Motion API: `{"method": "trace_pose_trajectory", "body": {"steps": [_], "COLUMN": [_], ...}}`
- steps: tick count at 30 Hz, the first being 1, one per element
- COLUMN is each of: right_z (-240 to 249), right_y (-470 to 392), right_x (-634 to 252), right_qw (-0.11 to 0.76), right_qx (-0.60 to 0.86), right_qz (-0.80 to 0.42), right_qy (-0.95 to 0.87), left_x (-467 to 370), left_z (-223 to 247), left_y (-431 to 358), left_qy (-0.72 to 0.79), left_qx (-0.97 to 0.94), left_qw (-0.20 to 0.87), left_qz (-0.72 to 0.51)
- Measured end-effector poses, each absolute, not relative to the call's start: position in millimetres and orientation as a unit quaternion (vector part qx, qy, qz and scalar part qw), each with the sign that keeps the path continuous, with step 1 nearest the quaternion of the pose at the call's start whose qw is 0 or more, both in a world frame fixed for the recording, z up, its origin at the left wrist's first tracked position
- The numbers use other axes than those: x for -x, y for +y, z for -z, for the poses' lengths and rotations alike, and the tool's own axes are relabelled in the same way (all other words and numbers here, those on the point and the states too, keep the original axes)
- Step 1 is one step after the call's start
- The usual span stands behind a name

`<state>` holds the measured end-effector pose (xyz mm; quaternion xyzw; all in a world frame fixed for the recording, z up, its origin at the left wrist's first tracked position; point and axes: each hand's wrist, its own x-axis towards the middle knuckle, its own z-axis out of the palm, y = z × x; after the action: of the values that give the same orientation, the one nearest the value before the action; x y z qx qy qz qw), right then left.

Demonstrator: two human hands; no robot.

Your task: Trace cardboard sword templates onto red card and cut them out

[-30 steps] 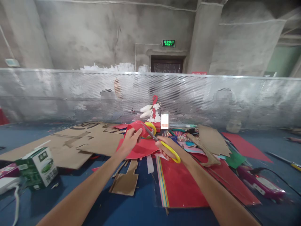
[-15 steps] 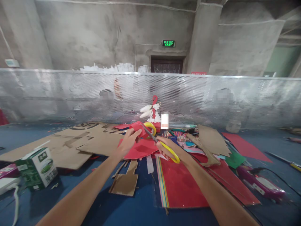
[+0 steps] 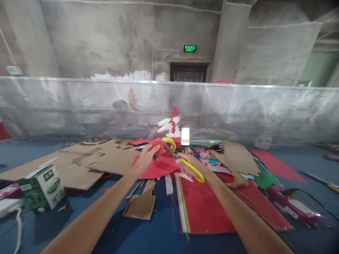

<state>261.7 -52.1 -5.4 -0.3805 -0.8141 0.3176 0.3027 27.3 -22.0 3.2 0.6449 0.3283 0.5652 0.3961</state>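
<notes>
My left hand (image 3: 145, 157) pinches a small piece of red paper (image 3: 156, 144) between thumb and fingers. In my right hand (image 3: 188, 163) is a pair of scissors (image 3: 192, 170) with yellow handles; its blades point up and left to the red paper's edge. Just behind the blades lies a yellow ring-shaped thing (image 3: 171, 141), partly hidden. Beneath both hands a larger red sheet (image 3: 160, 167) rests on the table. Beyond them stands a red form with white flowers (image 3: 173, 124).
Cardboard sheets (image 3: 75, 164) spread across the left, near a green-and-white box (image 3: 43, 187). A pack of red paper (image 3: 206, 208) lies below my right forearm. Right of it are a purple device (image 3: 293, 204) with a cable and a cutter (image 3: 317, 180). A perforated metal screen (image 3: 225, 106) closes the back.
The scissors' lower handle has shifted slightly right and the blades have moved a little. My left hand keeps its hold on the red paper, almost in place.
</notes>
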Motion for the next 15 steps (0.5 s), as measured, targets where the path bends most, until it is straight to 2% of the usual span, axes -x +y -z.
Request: {"method": "trace_pose_trajectory", "body": {"steps": [10,15], "right_z": [2.0,-1.4], "right_y": [-70.2,-73.8], "right_x": [-254.3,-251.5], "right_qw": [0.317,0.310], "right_qx": [0.378,0.372], "right_qz": [-0.363,-0.380], "right_qy": [-0.791,-0.788], "left_x": [-32.0,-34.9], "left_z": [-5.7,-3.7], "left_y": [-24.9,-25.3], "left_qy": [0.352,0.366], "left_qx": [-0.645,-0.621], "left_qw": [0.315,0.307], "left_qz": [-0.601,-0.621]}}
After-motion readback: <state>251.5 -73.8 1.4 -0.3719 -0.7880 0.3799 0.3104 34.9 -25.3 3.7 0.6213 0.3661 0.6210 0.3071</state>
